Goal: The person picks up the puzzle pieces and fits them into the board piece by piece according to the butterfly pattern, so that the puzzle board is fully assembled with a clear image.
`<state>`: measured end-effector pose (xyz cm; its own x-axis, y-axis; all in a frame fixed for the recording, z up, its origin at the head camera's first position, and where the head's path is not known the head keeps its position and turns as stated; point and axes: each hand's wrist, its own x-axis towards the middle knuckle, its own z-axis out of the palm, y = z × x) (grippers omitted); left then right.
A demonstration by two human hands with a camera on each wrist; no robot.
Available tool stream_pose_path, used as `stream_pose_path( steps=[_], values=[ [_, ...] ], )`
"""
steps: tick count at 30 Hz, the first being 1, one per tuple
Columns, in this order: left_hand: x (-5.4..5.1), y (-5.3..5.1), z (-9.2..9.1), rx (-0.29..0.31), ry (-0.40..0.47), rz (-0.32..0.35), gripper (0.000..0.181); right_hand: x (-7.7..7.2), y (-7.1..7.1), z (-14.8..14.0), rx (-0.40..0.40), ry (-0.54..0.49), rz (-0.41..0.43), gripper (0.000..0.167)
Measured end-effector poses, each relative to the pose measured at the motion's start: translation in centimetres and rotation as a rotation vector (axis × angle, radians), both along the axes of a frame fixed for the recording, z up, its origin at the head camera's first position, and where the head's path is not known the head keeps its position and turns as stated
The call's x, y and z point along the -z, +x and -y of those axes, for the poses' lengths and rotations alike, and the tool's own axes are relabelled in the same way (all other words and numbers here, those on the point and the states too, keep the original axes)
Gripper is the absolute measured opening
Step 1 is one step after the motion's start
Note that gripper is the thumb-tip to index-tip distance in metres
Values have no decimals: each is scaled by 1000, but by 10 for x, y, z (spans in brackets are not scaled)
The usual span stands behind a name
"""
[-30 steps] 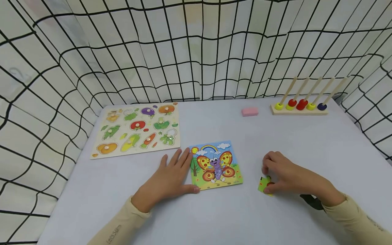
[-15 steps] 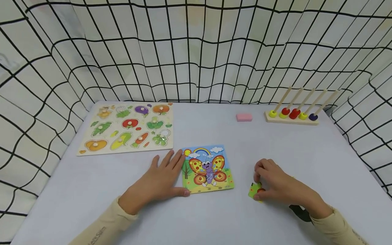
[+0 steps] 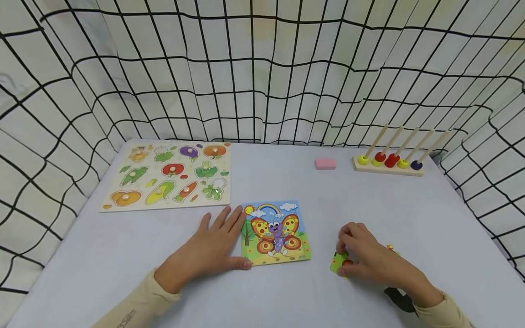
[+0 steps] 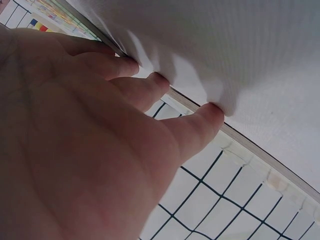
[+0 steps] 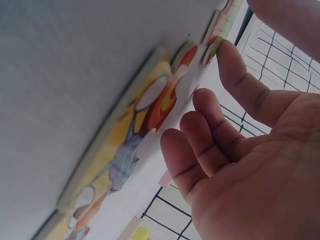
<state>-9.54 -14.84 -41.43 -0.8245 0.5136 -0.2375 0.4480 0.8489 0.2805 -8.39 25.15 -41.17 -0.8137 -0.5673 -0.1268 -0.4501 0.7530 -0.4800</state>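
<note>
A square butterfly puzzle [image 3: 275,234] lies in the middle of the table. My left hand [image 3: 205,250] rests flat at its left side, fingers and thumb spread; the fingertips and thumb reach its left edge. To the right, my right hand [image 3: 367,259] holds a small green and red puzzle piece [image 3: 337,261] at the table between thumb and index finger. In the right wrist view the index fingertip meets this piece [image 5: 214,49], while the other fingers curl loosely. Nearer that camera lie joined puzzle pieces [image 5: 122,155] with orange and purple print, mostly hidden by the hand in the head view.
A vegetable knob puzzle board [image 3: 168,175] lies at the back left. A pink block [image 3: 325,163] stands at the back. A wooden peg stand [image 3: 387,169] with coloured beads is at the back right. Black netting [image 3: 262,77] surrounds the table's far and side edges.
The head view has shifted, so the table appears lower and farther left. Both hands keep nearly the same places beside the puzzle and the small piece.
</note>
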Motion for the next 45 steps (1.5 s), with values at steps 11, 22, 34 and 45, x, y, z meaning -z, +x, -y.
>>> stream_pose_path(
  steps=[11, 22, 34, 45],
  values=[
    [-1, 3, 0, -4, -2, 7, 118, 0, 6, 3, 8, -13, 11, 34],
    [0, 4, 0, -12, -1, 8, 119, -1, 12, 4, 45, -10, 66, 35],
    [1, 4, 1, -7, 0, -4, 119, -4, 13, 7, 68, 1, 93, 31],
    [1, 2, 1, 2, 2, -16, 118, -4, 14, 8, 55, -31, 56, 31]
  ],
)
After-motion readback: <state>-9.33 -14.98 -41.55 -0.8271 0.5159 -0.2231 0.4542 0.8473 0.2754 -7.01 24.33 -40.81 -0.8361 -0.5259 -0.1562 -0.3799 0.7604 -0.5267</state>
